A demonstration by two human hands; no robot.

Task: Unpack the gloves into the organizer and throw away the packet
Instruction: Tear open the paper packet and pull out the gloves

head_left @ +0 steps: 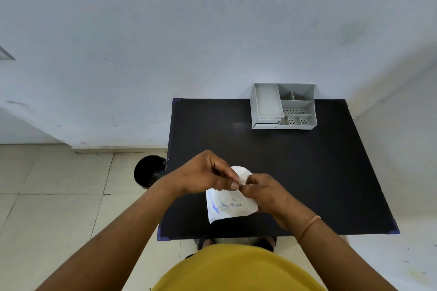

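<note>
- Both hands were seen over the near part of the black table (307, 172), meeting at the upper edge of the white glove packet (230, 205).
- Left hand (205, 172): fingers curled in, thumb and forefinger pinched on the packet's upper corner flap.
- Right hand (264, 192): closed likewise, pinching the same edge just beside the left thumb, with the lower fingers behind the packet.
- Opposed pinches at one seam were judged to be a peel grip, the two layers being set to be pulled apart; the packet appeared not yet open, and no gloves could be seen.
- Packet was held tilted, printed face toward the camera, lower corner hanging just above or on the table; which could not be told.
- Print: blue curved stripes and a small block of blue marks, one resembling a CE mark; wording too small to be read.
- Grey organizer (283, 106) was noted at the far edge of the table against the wall, well apart from the hands, its compartments showing nothing inside.
- Black bin (149, 172) stood on the floor beside the table's left edge, within easy reach for discarding.
</note>
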